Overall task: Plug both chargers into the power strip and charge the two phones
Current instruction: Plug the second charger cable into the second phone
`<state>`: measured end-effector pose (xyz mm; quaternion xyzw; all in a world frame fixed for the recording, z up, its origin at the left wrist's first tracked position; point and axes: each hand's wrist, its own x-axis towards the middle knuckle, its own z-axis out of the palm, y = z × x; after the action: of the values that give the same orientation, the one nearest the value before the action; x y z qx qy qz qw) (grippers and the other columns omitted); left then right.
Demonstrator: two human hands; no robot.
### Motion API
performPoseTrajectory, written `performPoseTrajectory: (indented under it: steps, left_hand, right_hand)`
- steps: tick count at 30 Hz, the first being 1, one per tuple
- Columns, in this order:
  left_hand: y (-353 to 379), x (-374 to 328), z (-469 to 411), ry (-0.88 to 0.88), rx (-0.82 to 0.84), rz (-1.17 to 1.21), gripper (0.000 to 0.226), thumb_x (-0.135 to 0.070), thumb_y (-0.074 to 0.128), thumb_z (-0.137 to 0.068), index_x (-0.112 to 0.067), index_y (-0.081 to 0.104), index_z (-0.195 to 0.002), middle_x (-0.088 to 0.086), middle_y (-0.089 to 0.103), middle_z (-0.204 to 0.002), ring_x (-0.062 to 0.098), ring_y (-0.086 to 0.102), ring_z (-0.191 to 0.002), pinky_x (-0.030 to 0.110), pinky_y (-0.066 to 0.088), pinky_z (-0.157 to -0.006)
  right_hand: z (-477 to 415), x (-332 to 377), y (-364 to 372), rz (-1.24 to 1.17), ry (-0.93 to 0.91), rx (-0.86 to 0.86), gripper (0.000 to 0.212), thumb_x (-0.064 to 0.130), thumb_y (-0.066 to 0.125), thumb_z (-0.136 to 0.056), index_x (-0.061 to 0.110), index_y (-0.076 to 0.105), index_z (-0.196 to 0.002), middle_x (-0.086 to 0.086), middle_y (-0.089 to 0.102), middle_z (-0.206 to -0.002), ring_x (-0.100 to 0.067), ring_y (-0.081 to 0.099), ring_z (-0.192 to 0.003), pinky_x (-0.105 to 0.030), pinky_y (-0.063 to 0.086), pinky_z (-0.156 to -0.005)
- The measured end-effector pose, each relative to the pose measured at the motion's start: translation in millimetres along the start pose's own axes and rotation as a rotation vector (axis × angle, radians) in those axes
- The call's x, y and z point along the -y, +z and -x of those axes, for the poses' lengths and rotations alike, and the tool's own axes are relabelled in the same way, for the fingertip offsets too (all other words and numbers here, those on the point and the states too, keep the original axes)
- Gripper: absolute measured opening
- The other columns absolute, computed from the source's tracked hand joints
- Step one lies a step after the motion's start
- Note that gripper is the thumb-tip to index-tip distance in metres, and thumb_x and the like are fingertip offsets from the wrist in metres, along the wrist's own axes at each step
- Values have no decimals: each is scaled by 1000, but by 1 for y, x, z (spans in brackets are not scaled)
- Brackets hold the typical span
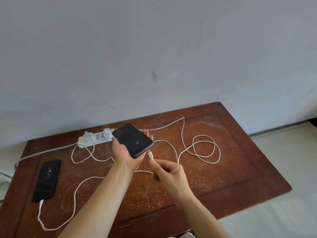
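My left hand (pixel 125 156) holds a black phone (pixel 133 140) above the table, screen up, its port end facing me. My right hand (pixel 169 172) pinches the white cable plug (pixel 150 154), whose tip sits just short of the phone's port. That cable (pixel 204 148) loops across the right of the table. A white power strip (pixel 92 138) lies at the back left with two white chargers (pixel 88 134) plugged in, the right one partly hidden by the phone. A second black phone (pixel 46 180) lies at the left with a white cable plug (pixel 41 203) in its near end.
The worn brown wooden table (pixel 231 177) stands against a pale wall. The strip's grey cord (pixel 42 152) runs off the left edge. The left phone's cable (pixel 75 191) curls over the front left. Pale floor shows to the right.
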<state>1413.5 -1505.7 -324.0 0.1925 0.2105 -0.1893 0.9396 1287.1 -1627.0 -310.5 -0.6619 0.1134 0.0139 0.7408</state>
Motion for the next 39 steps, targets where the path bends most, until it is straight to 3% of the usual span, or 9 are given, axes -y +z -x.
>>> performPoseTrajectory:
  steps: [9, 21, 25, 30, 39]
  left_hand:
    - [9, 0, 1, 7, 74, -37, 58, -59, 57, -89, -15, 63, -125, 19, 74, -109, 38, 71, -103, 54, 58, -82]
    - [8, 2, -1, 46, 121, -77, 56, -60, 57, -87, -13, 67, -118, 19, 74, -108, 38, 71, -103, 53, 58, -82]
    - [7, 3, 0, 46, 119, -84, 58, -61, 55, -89, -14, 65, -122, 18, 74, -108, 37, 71, -104, 52, 57, -83]
    - [9, 3, 3, 42, 134, -112, 60, -64, 52, -90, -15, 64, -122, 17, 73, -108, 36, 71, -102, 50, 58, -82]
    - [9, 0, 3, -50, 172, -185, 69, -72, 44, -91, -13, 65, -120, 14, 71, -109, 33, 69, -104, 50, 56, -88]
  right_hand:
    - [-4, 5, 7, -32, 65, -62, 22, 44, 68, -92, 29, 84, -87, -3, 65, -65, -11, 56, -60, -21, 52, -61]
    - [0, 8, 9, -56, 28, -137, 22, 44, 67, -93, 31, 83, -85, -1, 62, -60, -16, 56, -60, -27, 54, -62]
    - [0, 9, 9, -44, 30, -127, 21, 41, 67, -94, 30, 84, -88, -2, 62, -60, -14, 57, -60, -29, 54, -64]
    - [1, 11, 12, -72, 74, -111, 22, 39, 69, -94, 26, 84, -85, 2, 63, -60, -11, 59, -59, -19, 53, -62]
    - [1, 14, 7, -79, 129, -80, 23, 42, 69, -92, 25, 83, -87, 5, 57, -58, -8, 53, -55, -20, 48, -57]
